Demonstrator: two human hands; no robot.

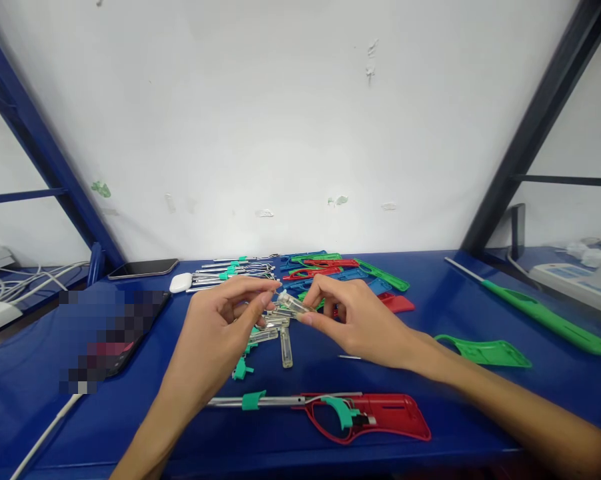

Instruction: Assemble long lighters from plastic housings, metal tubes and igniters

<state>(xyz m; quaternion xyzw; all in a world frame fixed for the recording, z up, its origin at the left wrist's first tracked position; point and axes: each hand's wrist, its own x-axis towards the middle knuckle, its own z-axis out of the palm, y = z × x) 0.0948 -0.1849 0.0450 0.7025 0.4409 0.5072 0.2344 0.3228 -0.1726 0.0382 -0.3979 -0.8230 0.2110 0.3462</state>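
Note:
Between the thumb and fingers of my right hand (357, 320) is a clear plastic lighter fuel tank (293, 303), tilted with its capped end toward the left. My left hand (225, 317) is closed in a pinch right at that end; what its fingertips grip is too small to make out. Below both hands lies a red lighter half-shell (403, 417) with a green trigger (341, 411) and a metal barrel (277, 402) set in it. Another clear tank (286, 348) stands out from several under my hands, beside loose green triggers (241, 369).
Coloured half-shells (383, 275) and metal barrels (210, 275) lie along the back. At right are a green half-shell (495, 352) and a green lighter (545, 313). Phones (143, 268), a white earbud case (181, 283) and a white cable (47, 433) occupy the left.

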